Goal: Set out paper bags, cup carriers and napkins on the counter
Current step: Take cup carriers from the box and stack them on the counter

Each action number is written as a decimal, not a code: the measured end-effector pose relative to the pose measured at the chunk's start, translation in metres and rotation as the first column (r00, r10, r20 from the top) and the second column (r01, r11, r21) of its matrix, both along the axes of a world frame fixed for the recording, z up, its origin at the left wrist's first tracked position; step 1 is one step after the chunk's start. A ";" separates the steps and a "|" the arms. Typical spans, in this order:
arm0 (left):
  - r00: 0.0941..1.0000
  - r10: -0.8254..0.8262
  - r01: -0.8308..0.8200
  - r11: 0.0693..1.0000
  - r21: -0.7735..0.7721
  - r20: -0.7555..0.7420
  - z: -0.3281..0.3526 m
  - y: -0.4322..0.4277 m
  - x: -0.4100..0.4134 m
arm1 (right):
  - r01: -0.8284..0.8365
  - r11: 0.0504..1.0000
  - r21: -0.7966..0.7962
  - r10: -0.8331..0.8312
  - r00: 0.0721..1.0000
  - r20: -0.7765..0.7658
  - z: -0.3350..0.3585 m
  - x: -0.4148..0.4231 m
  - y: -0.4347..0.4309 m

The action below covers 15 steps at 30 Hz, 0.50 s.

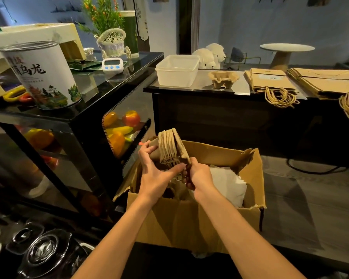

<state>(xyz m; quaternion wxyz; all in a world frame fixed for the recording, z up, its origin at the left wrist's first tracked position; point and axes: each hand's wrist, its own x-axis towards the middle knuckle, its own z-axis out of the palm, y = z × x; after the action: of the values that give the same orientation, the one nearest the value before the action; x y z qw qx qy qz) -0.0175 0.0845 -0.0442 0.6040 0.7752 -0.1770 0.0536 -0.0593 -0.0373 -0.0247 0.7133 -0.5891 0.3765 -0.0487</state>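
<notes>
Tea tin (42,75) and timer (112,64) stand on a display case (93,105) holding, apparently, fruit (131,118).

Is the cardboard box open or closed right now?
Open: the cardboard box has its flaps spread outward, and white paper shows inside it.

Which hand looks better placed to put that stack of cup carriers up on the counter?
Probably the right hand. It and the left hand both grip the stack of cup carriers over the cardboard box, but the counter and the lone carrier on it lie to the right, on its side.
</notes>
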 end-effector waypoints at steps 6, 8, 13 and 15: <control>0.994 0.035 -0.039 0.998 -0.039 -0.104 0.005 0.004 0.000 | -0.175 0.936 -0.304 0.214 0.972 0.100 -0.002 -0.014 0.022; 0.981 0.019 -0.032 0.997 -0.065 -0.195 0.005 0.007 0.001 | -0.263 0.848 -0.461 0.320 0.946 0.049 -0.001 -0.014 0.015; 0.960 0.052 -0.101 0.981 -0.165 -0.274 0.003 0.006 0.006 | -0.387 0.599 -0.701 0.492 0.869 -0.058 0.001 -0.009 -0.025; 0.955 0.077 -0.129 0.977 -0.170 -0.285 0.002 0.003 0.008 | -0.646 0.367 -0.669 0.642 0.697 -0.321 -0.002 -0.009 -0.030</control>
<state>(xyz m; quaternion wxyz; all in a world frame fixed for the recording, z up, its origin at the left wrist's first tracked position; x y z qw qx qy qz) -0.0091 0.0872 -0.0419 0.6890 0.7234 -0.0441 -0.0074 -0.0679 -0.0671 -0.0265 0.3686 -0.9234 0.0642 0.0864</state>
